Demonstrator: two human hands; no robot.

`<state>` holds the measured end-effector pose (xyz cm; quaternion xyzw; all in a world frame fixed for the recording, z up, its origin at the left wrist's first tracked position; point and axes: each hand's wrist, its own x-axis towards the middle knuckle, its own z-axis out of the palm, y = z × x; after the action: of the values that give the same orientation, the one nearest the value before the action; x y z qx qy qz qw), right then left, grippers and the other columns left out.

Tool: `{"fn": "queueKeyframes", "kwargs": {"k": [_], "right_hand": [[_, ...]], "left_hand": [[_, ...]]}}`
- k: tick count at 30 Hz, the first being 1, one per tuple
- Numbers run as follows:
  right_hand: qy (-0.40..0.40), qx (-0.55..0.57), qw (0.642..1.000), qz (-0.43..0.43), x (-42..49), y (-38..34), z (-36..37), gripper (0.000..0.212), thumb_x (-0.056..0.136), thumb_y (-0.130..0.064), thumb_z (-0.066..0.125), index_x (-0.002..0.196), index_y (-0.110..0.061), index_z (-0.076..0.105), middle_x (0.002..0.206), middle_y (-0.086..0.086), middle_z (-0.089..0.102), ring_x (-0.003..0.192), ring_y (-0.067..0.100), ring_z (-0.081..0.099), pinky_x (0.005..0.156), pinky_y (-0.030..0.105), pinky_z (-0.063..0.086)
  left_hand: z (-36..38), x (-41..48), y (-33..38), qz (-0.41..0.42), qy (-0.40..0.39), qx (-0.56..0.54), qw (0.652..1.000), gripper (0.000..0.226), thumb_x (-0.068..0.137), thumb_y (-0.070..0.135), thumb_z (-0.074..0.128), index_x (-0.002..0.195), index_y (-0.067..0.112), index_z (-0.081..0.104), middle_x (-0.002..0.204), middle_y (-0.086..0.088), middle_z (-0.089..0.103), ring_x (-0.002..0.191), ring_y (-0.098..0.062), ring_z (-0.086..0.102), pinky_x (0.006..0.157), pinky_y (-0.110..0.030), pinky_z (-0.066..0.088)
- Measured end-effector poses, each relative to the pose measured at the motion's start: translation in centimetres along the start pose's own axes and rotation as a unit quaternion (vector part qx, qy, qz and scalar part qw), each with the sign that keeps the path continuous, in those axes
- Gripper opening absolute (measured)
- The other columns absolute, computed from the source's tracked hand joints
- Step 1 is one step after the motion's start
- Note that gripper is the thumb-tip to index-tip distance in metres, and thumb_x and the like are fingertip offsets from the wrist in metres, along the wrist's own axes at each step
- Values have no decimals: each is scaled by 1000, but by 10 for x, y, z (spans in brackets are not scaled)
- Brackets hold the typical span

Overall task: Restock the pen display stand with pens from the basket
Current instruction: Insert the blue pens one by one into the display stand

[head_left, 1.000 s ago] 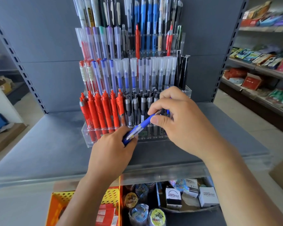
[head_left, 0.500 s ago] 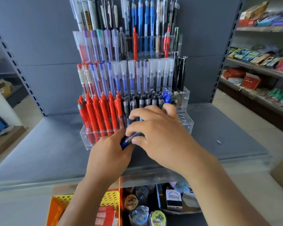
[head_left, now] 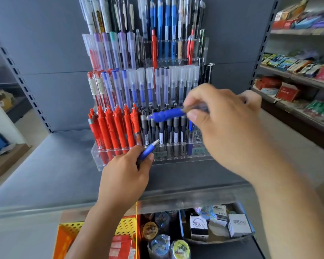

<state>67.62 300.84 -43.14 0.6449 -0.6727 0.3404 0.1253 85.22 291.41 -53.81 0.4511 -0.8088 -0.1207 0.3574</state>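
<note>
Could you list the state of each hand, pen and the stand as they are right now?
Left hand: shut on a blue pen, tip up.
Right hand: pinching a second blue pen, held level above the front row.
Stand: front row filled except empty holes at right.

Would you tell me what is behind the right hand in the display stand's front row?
Behind the right hand, the display stand shows empty holes and one standing blue pen. Holes farther right are covered.
</note>
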Motion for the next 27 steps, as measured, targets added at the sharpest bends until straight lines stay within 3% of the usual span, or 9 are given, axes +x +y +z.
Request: {"fn": "queueKeyframes", "kwargs": {"k": [3, 5, 7, 9, 12, 15, 23, 27], "right_hand": [[-9, 54, 997, 52, 1, 17, -7, 12, 106, -27, 39, 104, -37, 46, 88, -19, 64, 88, -37, 29, 82, 32, 23], [23, 99, 993, 66, 4, 26, -4, 12, 106, -25, 40, 105, -35, 46, 94, -16, 68, 91, -18, 51, 82, 34, 35], [65, 148, 983, 82, 6, 33, 0, 17, 105, -19, 41, 108, -36, 46, 99, -18, 68, 91, -1, 61, 80, 28, 45], [85, 182, 975, 95, 7, 37, 3, 30, 105, -12, 39, 117, -39, 45, 102, -19, 66, 92, 2, 63, 81, 29, 50], [90, 205, 970, 94, 9, 39, 7, 51, 104, -8, 37, 137, -47, 37, 107, -18, 63, 92, 8, 64, 83, 46, 56], [105, 233, 963, 90, 12, 42, 15, 63, 102, -3, 38, 144, -49, 29, 108, -13, 59, 88, 13, 65, 82, 50, 57], [168, 330, 924, 90, 19, 52, 39, 84, 96, 8, 41, 154, -42, 7, 111, -2, 47, 83, 34, 59, 86, 40, 58], [161, 336, 923, 100, 18, 60, 57, 81, 96, 6, 46, 153, -42, 14, 113, -2, 47, 74, 17, 49, 79, 20, 51]], "left_hand": [[0, 0, -1, 0, 1, -4, 1000, 27, 94, 39, 55, 73, 23, 48, 47, 5, 45, 46, -17, 48, 45, -31, 31], [-1, -1, 0, 1, 1, -6, 1000, 28, 95, 38, 55, 72, 25, 46, 47, 6, 45, 46, -17, 47, 44, -30, 30], [0, -1, 0, 1, 1, -5, 1000, 28, 94, 38, 55, 71, 26, 45, 46, 6, 44, 45, -16, 46, 44, -29, 29], [0, -1, 0, 5, 3, -3, 1000, 30, 94, 37, 56, 69, 27, 44, 46, 7, 43, 44, -16, 45, 44, -30, 30], [0, 0, 0, 8, 5, -2, 1000, 30, 95, 36, 56, 69, 27, 44, 46, 6, 44, 43, -15, 45, 44, -31, 32], [0, -1, 0, 12, 6, -1, 1000, 28, 95, 36, 56, 70, 26, 46, 46, 6, 45, 43, -15, 46, 44, -32, 34], [1, -1, 0, 13, 2, -1, 1000, 26, 94, 37, 56, 72, 25, 50, 47, 5, 46, 43, -17, 47, 43, -35, 37], [1, -1, 0, 13, 3, 1, 1000, 26, 94, 35, 57, 72, 24, 50, 47, 4, 47, 44, -17, 47, 44, -34, 36]]}}
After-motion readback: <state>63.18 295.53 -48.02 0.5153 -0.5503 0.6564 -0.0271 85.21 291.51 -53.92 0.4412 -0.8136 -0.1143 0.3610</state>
